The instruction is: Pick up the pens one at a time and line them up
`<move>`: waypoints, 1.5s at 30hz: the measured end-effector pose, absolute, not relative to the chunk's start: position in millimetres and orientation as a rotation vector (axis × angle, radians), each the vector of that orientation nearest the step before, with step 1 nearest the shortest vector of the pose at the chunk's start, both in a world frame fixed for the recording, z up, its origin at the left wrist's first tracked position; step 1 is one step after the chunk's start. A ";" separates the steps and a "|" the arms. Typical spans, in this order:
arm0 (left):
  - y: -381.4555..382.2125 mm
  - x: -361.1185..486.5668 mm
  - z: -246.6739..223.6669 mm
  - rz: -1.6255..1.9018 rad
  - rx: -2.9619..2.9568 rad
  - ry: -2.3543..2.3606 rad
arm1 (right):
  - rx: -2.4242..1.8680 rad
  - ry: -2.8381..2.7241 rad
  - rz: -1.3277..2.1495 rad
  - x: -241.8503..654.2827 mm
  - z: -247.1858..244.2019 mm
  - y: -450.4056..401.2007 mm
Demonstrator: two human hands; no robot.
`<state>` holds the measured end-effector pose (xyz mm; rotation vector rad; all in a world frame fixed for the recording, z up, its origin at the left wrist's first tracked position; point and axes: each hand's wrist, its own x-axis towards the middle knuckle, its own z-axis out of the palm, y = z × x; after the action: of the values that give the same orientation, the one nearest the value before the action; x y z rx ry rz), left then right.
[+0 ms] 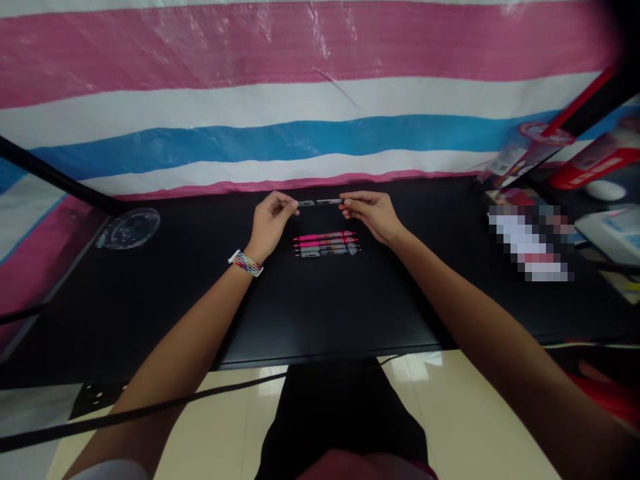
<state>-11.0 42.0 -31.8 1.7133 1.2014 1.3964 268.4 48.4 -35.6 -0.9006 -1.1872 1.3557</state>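
Note:
A grey and clear pen (321, 202) lies crosswise between my two hands near the back of the black table. My left hand (273, 217) pinches its grey end, and a colourful woven band circles that wrist. At the pen's other end, the fingertips of my right hand (371, 212) are closed on it. Closer to me, several pens rest side by side in a row: pink pens (320, 238) at the far side and grey pens (320, 252) at the near side. They point the same way as the held pen.
A clear round plastic lid (134, 229) sits at the left. Right of my arm are a plastic cup (530, 150), a red container (595, 157), a white rounded object (605, 191) and a blurred-out item (530, 243). A striped sheet (310, 143) hangs behind the black table (320, 313).

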 end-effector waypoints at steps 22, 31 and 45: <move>47.0 -15.5 -38.3 1.498 1.577 1.265 | -1.085 -1.195 0.840 273.4 -48.6 60.4; 41.8 -14.2 -34.5 1.347 1.643 1.184 | -0.935 -1.301 1.105 267.5 -35.6 47.6; 38.9 -9.0 -33.5 1.352 1.840 1.107 | -0.895 -1.259 1.225 266.7 -36.7 45.4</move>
<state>-9.0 38.9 -33.5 1.8398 1.1073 1.3520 266.7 45.4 -36.7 -0.8950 -1.2593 1.2247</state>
